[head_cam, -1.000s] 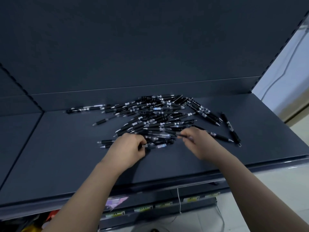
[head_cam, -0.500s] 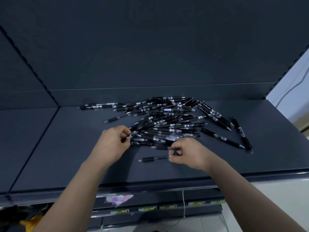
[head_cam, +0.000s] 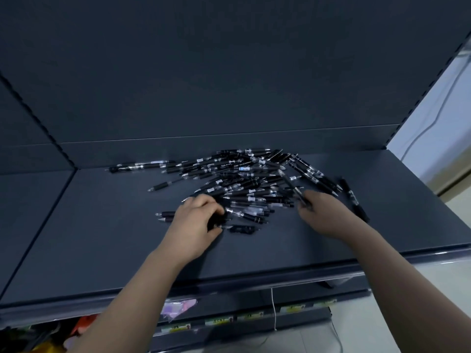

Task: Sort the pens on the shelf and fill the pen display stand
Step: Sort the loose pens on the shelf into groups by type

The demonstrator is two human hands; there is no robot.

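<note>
A loose pile of several black pens (head_cam: 244, 179) lies on the dark grey shelf (head_cam: 102, 238), spread from the back wall toward the front. My left hand (head_cam: 196, 222) sits at the pile's near left edge, fingers curled round a few pens (head_cam: 165, 216) whose tips stick out to its left. My right hand (head_cam: 323, 212) is at the pile's near right edge and pinches a single black pen (head_cam: 293, 187) that angles up and away from it. No pen display stand is in view.
A lone pen (head_cam: 353, 197) lies to the right of my right hand, and another pen (head_cam: 142, 166) at the pile's far left. The shelf's front lip (head_cam: 254, 278) runs below my wrists. Lower shelves with price labels (head_cam: 221, 322) and coloured packets (head_cam: 178, 307) show underneath.
My right hand moved from the pile's near middle to its right side and now holds a pen angled upward. My left hand shifted onto pens at the near left edge.
</note>
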